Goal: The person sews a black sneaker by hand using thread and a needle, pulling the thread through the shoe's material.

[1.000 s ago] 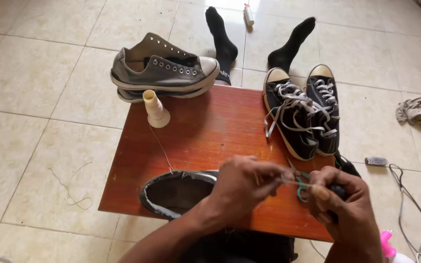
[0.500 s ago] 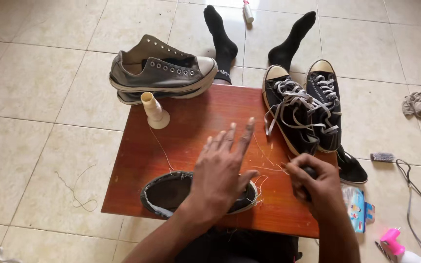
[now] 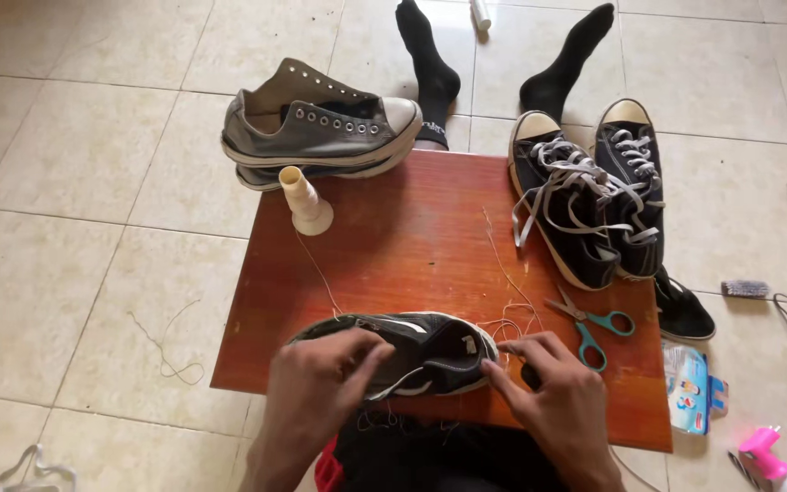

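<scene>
Red-brown wooden table (image 3: 430, 246) sits on the tiled floor w/ everything on it. Far left corner: grey sneakers (image 3: 321, 128), one stacked on the other, no laces. Far right: pair of black sneakers (image 3: 585, 200) w/ loose grey laces, side by side, hanging partly over the table edge. Front edge, right by me: the black shoe (image 3: 421, 351) lying on its side, sole toward me. My left hand (image 3: 316, 392) clamps over its heel end, fingers curled on the upper. My right hand (image 3: 553, 396) is at the toe end, fingers bent, tips touching the shoe; can't tell if it's pinching anything. Teal-handled scissors (image 3: 589, 321) lie just beside my right hand, blades shut. Cream thread cone (image 3: 302, 199) stands upright near the grey pair, thread (image 3: 325, 273) running from it to the shoe.
</scene>
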